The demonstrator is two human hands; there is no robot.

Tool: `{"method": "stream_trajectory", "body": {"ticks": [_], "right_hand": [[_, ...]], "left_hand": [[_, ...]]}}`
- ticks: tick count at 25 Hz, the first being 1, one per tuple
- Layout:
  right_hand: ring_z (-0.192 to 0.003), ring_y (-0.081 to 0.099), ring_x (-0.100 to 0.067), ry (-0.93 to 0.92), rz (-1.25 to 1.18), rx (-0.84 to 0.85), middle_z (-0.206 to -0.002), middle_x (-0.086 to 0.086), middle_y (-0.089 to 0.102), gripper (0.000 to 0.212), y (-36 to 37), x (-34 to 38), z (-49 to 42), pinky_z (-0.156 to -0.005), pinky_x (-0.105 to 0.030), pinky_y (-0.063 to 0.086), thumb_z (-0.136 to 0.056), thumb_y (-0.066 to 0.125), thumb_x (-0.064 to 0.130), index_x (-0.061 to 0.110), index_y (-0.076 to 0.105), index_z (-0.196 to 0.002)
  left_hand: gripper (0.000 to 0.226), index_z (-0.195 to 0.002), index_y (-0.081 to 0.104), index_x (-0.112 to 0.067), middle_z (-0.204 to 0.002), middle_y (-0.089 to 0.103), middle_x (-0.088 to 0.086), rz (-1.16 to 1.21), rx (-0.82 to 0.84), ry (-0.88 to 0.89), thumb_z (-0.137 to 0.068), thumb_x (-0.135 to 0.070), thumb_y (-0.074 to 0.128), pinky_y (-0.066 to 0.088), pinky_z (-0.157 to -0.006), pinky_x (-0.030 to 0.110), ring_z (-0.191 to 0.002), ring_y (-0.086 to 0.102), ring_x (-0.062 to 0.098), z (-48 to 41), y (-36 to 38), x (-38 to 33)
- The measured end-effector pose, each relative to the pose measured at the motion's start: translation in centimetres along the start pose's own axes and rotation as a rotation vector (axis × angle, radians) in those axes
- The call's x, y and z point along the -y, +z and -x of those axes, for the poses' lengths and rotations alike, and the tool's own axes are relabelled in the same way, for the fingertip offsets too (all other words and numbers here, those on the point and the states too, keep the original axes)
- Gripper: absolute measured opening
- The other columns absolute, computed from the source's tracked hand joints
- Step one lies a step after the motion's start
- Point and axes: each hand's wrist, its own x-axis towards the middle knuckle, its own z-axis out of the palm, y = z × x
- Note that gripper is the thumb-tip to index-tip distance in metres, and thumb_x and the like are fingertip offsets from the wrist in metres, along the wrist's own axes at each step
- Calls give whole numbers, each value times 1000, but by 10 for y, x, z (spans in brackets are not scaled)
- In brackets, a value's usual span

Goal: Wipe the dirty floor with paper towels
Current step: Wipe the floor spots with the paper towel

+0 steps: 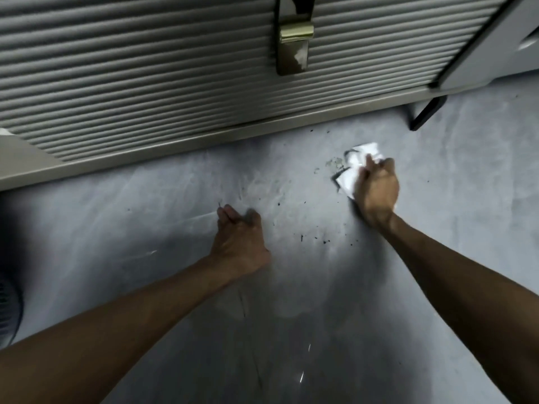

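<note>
A crumpled white paper towel [354,166], smudged dark at its edges, lies on the grey floor [291,301] at the right, and my right hand [377,192] presses down on it with fingers closed over it. Dark specks and crumbs [303,236] are scattered on the floor between my hands, with a pale wet smear [334,163] just left of the towel. My left hand [239,240] rests on the floor at the centre, fingers loosely curled, holding nothing.
A ribbed grey shutter cabinet [131,83] with a beige base rail [204,141] runs along the far side. A brass latch [296,32] hangs on it. A black furniture leg [427,112] stands at the right, and a dark round fan grille [7,310] at the left edge.
</note>
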Motion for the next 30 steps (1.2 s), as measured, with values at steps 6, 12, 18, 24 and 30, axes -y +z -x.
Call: {"method": "stream_trajectory", "body": {"ticks": [6,12,18,24,30], "right_hand": [[-92,66,-25,-422,4,176,-112,-3,67,28,-6,28,37,-73,-28,48,-91,60,38,23,69,-113],[-87,66,-34,-111,-25,5,-99,-11,72,18,-8,33,20,-68,-30,41,-81,69,23,16,71,-97],[-90,66,-34,71,-66,20,-97,-12,73,19,1,49,-18,-72,-31,46,-80,69,27,19,73,-97],[-83,67,-30,16,-46,17,-93,-8,74,13,8,36,-8,-67,-29,45,-81,69,23,18,74,-92],[-87,66,-34,47,-92,-25,-96,-13,73,15,9,42,-16,-70,-32,46,-82,65,18,16,73,-95]], "left_hand": [[82,-152,-1,-8,-152,-2,37,90,0,-80,-88,-26,48,16,-116,49,-141,-5,52,-5,-15,-17],[77,-149,9,-5,-151,0,37,-5,-72,89,-88,-26,50,17,-118,47,-141,-2,51,-10,-6,-27],[81,-150,0,-2,-154,2,33,10,48,110,-89,-23,49,4,-119,51,-142,-6,51,-16,-30,-39],[87,-151,3,-10,-147,-7,45,14,96,60,-84,-33,52,9,-117,56,-137,-9,60,-28,-23,-41],[89,-151,4,-8,-145,-7,47,4,62,72,-81,-34,53,5,-117,56,-137,-10,59,-27,-17,-40]]}}
